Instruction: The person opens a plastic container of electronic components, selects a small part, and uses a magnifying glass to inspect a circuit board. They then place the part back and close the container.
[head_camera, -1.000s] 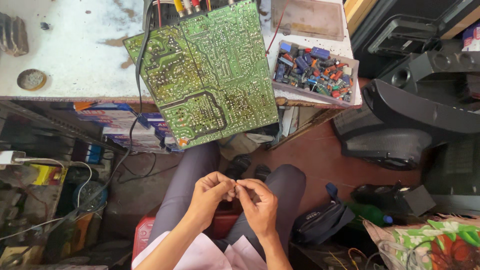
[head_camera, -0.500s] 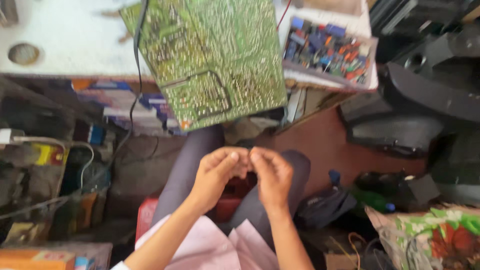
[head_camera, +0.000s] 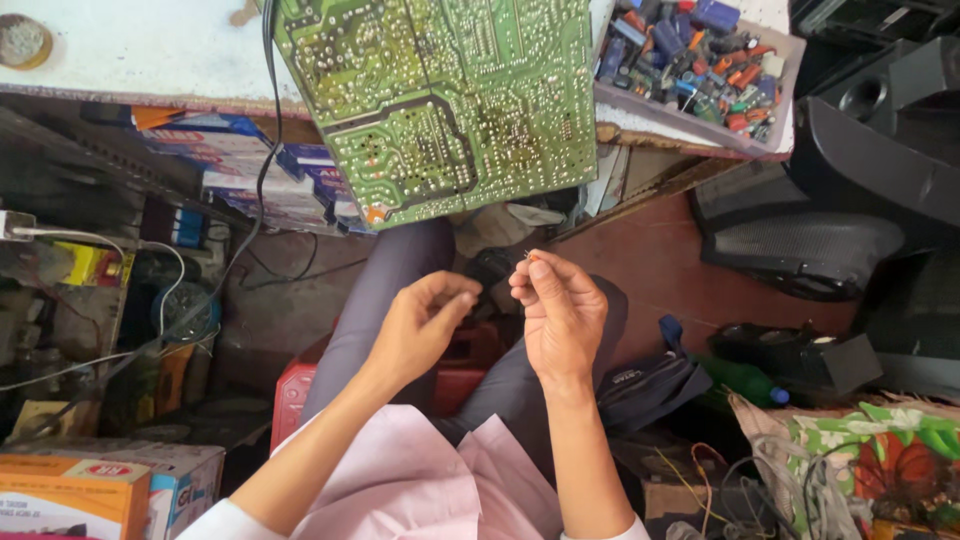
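My right hand (head_camera: 560, 312) is raised over my lap and pinches a tiny orange component (head_camera: 530, 257) between thumb and fingertips. Just to its left, my left hand (head_camera: 420, 325) has its fingers loosely curled together and nothing visible in them. A gap separates the two hands. Directly above them a large green circuit board (head_camera: 450, 100), solder side up, overhangs the edge of the white workbench (head_camera: 150, 50). A black cable (head_camera: 268, 90) runs down past the board's left edge.
A tray of small mixed electronic parts (head_camera: 700, 60) sits right of the board. Black speaker housings (head_camera: 860, 150) fill the right side. Boxes (head_camera: 240, 170) and wires crowd the shelf under the bench at left. A red stool (head_camera: 300, 390) is under me, and a floral bag (head_camera: 880, 460) lies bottom right.
My hands were joined around the small part; now they have separated, the right keeping the part and lifting slightly. The view has shifted closer to the bench.
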